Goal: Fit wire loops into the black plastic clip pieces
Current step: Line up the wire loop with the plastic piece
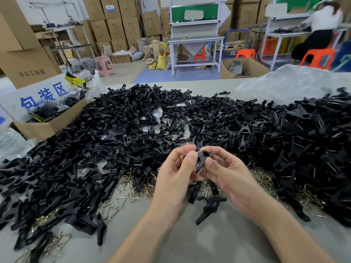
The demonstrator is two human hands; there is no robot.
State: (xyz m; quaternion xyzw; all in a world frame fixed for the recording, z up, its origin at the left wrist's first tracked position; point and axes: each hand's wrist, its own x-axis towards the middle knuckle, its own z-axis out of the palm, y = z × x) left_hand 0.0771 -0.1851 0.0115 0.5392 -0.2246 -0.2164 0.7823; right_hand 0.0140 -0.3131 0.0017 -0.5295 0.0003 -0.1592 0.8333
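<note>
Left hand (180,168) and right hand (226,168) are together pinching one black clip piece (201,159) above scattered wire loops (136,192)

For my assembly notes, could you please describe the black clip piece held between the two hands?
The black clip piece looks like matte moulded plastic, with a rounded head, a round hollow and a leg tapering downward. The left hand and right hand pinch it above the table; metal wire glints beside its lower end.
</note>
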